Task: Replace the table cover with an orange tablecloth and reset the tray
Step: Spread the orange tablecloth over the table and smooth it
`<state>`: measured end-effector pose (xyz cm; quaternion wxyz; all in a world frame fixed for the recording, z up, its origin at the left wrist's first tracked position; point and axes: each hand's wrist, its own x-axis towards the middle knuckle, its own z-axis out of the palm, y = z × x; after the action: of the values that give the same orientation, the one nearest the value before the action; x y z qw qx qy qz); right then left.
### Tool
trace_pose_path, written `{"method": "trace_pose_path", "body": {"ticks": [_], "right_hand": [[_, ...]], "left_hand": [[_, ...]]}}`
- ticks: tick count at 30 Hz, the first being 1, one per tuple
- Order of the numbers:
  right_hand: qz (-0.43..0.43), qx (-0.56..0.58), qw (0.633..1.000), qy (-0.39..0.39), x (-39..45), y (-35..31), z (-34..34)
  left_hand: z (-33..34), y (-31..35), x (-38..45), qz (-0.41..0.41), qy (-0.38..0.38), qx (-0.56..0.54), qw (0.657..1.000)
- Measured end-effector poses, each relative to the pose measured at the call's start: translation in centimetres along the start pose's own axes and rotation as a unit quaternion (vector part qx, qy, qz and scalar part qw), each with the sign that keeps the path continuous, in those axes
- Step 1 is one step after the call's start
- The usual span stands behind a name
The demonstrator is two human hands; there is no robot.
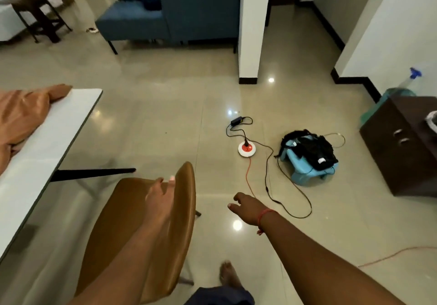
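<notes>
A bunched orange tablecloth (21,118) lies on the far left part of the bare white table (61,125). My left hand (160,192) hovers, motion-blurred, over the back of a tan leather chair (151,229), fingers loosely spread and holding nothing. My right hand (247,206), with a red thread at the wrist, reaches out over the floor to the right of the chair, fingers loosely curled and empty. No tray is in view.
A round red-and-white power socket (246,149) with black and orange cables lies on the glossy floor ahead. A light-blue bag with dark clothes (308,157) sits right of it. A dark cabinet (402,146) stands at right, a blue sofa (179,14) and a white pillar (250,28) beyond.
</notes>
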<state>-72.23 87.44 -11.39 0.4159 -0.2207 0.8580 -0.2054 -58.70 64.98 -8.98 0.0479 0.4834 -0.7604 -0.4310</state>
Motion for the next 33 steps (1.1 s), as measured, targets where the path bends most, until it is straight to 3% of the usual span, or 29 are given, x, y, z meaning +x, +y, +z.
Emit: {"method": "trace_pose_path", "body": {"ticks": [8,14,20,24,29,33], "right_hand": [[-0.008,-0.102,0.994,-0.044,11.1,-1.4,-9.7],[-0.064,-0.165,0.981,-0.083,22.5,-4.1,-16.4],[-0.178,-0.247,0.949,-0.084,33.6,-11.7,-23.2],[-0.196,-0.294,0.932,-0.086,38.7,-16.0,-25.4],[-0.268,-0.334,0.896,-0.115,49.1,-26.5,-24.0],[-0.286,-0.379,0.866,-0.155,55.9,-34.1,-22.6]], "left_hand": [[3.4,6.0,12.8,-0.004,-0.001,0.083,0.997],[6.2,9.8,20.7,-0.021,-0.011,0.169,0.985],[4.7,12.1,26.8,-0.079,0.014,0.234,0.969],[3.3,12.7,29.6,-0.112,0.037,0.228,0.966],[-1.0,10.4,37.3,-0.212,0.087,0.214,0.95],[-4.3,9.8,45.1,-0.251,0.068,0.196,0.945]]}}
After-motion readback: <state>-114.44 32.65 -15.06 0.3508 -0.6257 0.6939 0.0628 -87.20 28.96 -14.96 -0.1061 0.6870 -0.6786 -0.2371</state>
